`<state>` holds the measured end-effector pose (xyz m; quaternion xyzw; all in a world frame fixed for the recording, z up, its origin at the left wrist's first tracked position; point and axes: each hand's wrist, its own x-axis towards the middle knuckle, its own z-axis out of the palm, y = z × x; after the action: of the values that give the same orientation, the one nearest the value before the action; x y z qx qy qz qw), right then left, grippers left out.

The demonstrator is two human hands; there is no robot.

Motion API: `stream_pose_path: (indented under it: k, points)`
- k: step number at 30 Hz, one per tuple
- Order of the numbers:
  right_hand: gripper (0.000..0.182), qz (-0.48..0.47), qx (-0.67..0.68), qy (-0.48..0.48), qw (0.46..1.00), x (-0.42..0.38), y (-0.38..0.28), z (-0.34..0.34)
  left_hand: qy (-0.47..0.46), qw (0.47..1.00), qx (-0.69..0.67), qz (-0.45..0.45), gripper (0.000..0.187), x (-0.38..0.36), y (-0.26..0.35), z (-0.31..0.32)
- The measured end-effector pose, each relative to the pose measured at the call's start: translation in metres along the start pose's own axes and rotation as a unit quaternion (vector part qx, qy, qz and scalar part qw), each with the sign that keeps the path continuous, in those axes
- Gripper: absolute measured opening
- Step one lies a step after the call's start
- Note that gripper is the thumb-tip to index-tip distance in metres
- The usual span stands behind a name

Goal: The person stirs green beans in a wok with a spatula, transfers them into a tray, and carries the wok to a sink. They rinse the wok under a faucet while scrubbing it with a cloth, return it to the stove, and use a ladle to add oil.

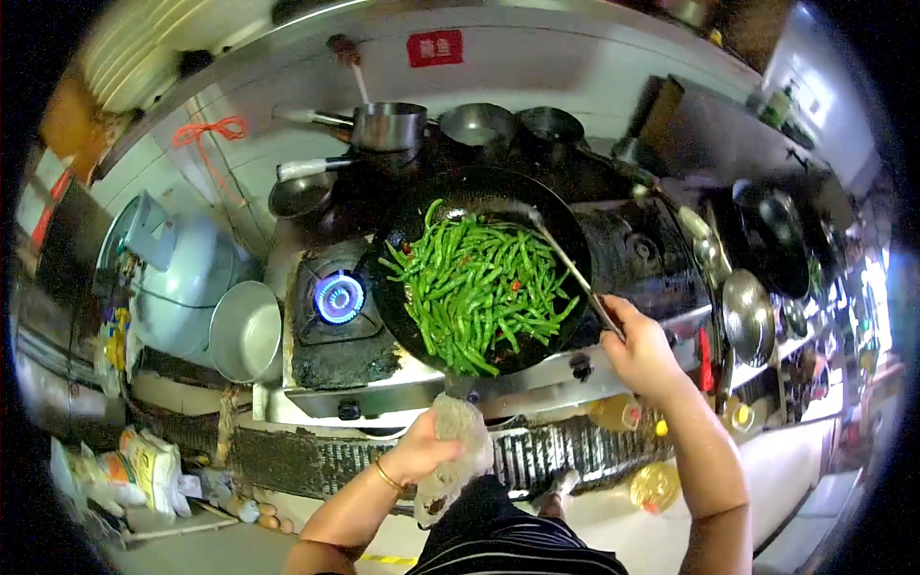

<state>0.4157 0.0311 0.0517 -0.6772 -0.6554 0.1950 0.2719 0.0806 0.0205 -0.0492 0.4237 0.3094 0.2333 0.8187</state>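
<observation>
A dark wok holds a heap of green beans with bits of red chilli among them. My right hand is closed round the handle of a long metal wok spatula; its blurred head rests at the far side of the beans. My left hand, with a bangle at the wrist, grips a bunched pale cloth at the wok's near edge. Whatever the cloth wraps is hidden. To the wok's left, a burner burns with a blue flame.
Behind the wok stand a saucepan and smaller pans. A pale metal pot and a blue gas cylinder are on the left. Ladles hang or lie at right. Oil bottles stand below the stove front.
</observation>
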Motion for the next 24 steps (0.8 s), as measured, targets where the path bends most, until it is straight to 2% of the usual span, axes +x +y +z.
stream_pose_path:
  k: [3, 4, 5, 7, 8, 9, 10, 13, 16, 17, 18, 20, 22, 23, 24]
  points:
    - [0.045, 0.067, 0.066, -0.004, 0.996, -0.015, -0.026, -0.011, 0.0, 0.997, 0.077, -0.017, 0.044, -0.028, -0.003, 0.011]
    - [0.044, 0.049, 0.095, 0.004, 0.994, -0.021, -0.027, -0.008, 0.002, 0.993, 0.113, -0.024, 0.045, -0.038, -0.003, 0.017]
    - [0.045, 0.007, 0.033, -0.018, 0.999, -0.036, -0.021, -0.007, -0.006, 0.998, 0.048, -0.046, 0.045, -0.046, 0.002, 0.029]
    - [0.05, -0.061, -0.091, -0.089, 0.99, -0.078, -0.026, -0.018, -0.052, 0.994, 0.056, -0.073, 0.045, -0.058, -0.002, 0.037]
    - [0.055, -0.028, -0.224, -0.155, 0.962, -0.111, -0.035, -0.028, -0.075, 0.992, 0.06, -0.087, 0.045, -0.066, -0.006, 0.042]
    - [0.057, -0.028, -0.301, -0.14, 0.943, -0.146, -0.036, -0.037, -0.047, 0.991, 0.068, -0.108, 0.044, -0.074, -0.016, 0.05]
    - [0.058, -0.024, -0.379, -0.127, 0.916, -0.18, -0.037, -0.049, -0.065, 0.987, 0.083, -0.118, 0.044, -0.077, -0.017, 0.06]
    - [0.058, 0.161, -0.305, -0.154, 0.926, -0.283, -0.043, -0.092, -0.13, 0.97, 0.131, -0.156, 0.045, -0.087, -0.038, 0.091]
    - [0.057, 0.244, -0.115, 0.012, 0.963, -0.411, -0.032, -0.102, -0.218, 0.944, 0.185, -0.167, 0.045, -0.097, -0.066, 0.139]
    - [0.057, 0.193, -0.072, 0.119, 0.971, -0.465, 0.0, -0.08, -0.232, 0.938, 0.188, -0.175, 0.044, -0.101, -0.077, 0.161]
    - [0.053, 0.291, 0.012, 0.146, 0.945, -0.502, -0.01, -0.074, -0.27, 0.919, 0.24, -0.16, 0.043, -0.104, -0.089, 0.182]
    - [0.049, 0.433, 0.124, 0.209, 0.868, -0.574, -0.019, -0.053, -0.273, 0.912, 0.219, -0.215, 0.044, -0.12, -0.116, 0.227]
    - [0.047, 0.419, 0.146, 0.323, 0.836, -0.658, -0.017, -0.024, -0.34, 0.864, 0.319, -0.192, 0.045, -0.129, -0.164, 0.265]
    - [0.045, 0.438, 0.155, 0.341, 0.817, -0.697, -0.021, -0.017, -0.365, 0.866, 0.303, -0.157, 0.046, -0.14, -0.18, 0.302]
    - [0.043, 0.459, 0.165, 0.369, 0.791, -0.729, -0.032, -0.017, -0.397, 0.864, 0.222, -0.215, 0.052, -0.151, -0.192, 0.342]
